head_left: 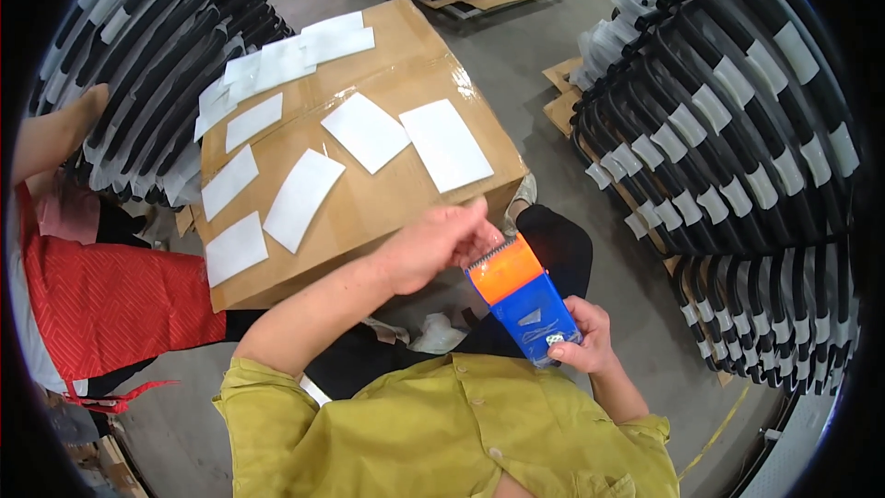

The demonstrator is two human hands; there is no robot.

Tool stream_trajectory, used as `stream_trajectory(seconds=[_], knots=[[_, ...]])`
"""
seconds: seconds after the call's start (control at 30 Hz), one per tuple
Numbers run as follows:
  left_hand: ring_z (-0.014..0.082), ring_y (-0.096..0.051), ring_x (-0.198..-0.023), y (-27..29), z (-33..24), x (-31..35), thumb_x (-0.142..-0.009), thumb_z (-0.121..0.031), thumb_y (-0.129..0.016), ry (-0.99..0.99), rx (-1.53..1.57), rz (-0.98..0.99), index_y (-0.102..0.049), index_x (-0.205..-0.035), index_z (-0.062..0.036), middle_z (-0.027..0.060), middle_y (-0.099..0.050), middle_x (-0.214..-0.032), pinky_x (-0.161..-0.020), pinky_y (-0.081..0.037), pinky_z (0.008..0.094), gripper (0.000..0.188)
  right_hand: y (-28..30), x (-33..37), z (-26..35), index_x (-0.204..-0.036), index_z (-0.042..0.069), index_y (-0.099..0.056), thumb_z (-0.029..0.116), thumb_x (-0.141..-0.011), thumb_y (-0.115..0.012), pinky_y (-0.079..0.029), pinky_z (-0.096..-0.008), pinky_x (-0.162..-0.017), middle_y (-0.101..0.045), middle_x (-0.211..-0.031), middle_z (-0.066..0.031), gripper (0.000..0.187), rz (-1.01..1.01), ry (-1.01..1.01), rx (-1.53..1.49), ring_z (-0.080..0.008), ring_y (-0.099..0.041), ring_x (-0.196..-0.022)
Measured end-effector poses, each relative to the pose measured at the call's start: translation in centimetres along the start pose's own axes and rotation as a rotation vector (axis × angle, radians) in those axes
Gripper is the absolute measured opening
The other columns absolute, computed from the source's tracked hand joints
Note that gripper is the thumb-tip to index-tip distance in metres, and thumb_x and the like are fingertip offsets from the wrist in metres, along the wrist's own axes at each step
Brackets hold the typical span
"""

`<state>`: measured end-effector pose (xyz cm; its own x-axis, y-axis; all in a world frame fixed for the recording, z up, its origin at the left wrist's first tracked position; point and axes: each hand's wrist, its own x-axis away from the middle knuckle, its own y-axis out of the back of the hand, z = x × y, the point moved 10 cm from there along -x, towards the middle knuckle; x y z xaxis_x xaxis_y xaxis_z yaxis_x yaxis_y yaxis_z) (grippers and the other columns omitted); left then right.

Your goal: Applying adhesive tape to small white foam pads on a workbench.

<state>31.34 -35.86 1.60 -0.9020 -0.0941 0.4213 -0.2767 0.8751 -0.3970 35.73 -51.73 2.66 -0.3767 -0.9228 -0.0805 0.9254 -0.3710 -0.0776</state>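
Gripping the blue tape dispenser [525, 300] low in the centre-right of the frame, the right hand [587, 337] wraps its fingers closed around the lower, handle end of the tool. The dispenser's long axis runs on a slant, from that hand at lower right up toward the upper left, and its orange front with the toothed cutting edge points up and left, toward the cardboard box [406, 55]. The left hand [442, 242] comes in from the lower left on a bare forearm with a rolled mustard-yellow sleeve [267, 406]; its fingers are bunched narrow and pinched right at the serrated edge, touching the orange end of the dispenser. Whether a strip of tape sits between those fingertips cannot be told from this view. Just above the hands, the big box fills the middle of the frame, and white rectangular labels [445, 145] lie scattered flat across its top. At the left edge, another person in a red apron [101, 295] reaches an arm up toward the upper left. Stacks of black curved frames with white wrappings [737, 129] stand at the right, with more of them at the upper left.
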Motion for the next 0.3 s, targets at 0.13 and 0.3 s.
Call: stream_trajectory(seconds=[0.13,0.3], knots=[[0.0058,-0.048,-0.063,0.5,-1.2,0.3,-0.085,-0.034,-0.055,-0.019,-0.037,0.002,-0.062,-0.083,-0.0030,-0.0006,-0.057,-0.072,-0.058,-0.039,0.0204,0.031,-0.7,-0.5,0.3,-0.093,-0.003,-0.052,0.015,-0.070,-0.071,-0.043,-0.0184,-0.060,-0.060,-0.080,-0.0048,0.035,0.014,-0.045,-0.072,-0.0054,-0.054,-0.067],[0.0074,-0.051,-0.066,3.5,-1.8,-0.7,-0.080,-0.024,-0.064,-0.108,-0.344,-0.180,-0.063,-0.088,-0.0025,0.0008,-0.061,-0.075,-0.059,-0.042,0.0212,0.023,-1.9,-0.8,0.0,-0.097,-0.002,-0.051,0.017,-0.072,-0.071,-0.045,-0.0199,-0.068,-0.061,-0.086,-0.0069,0.037,-0.090,-0.202,-0.108,-0.0074,-0.056,-0.075]])
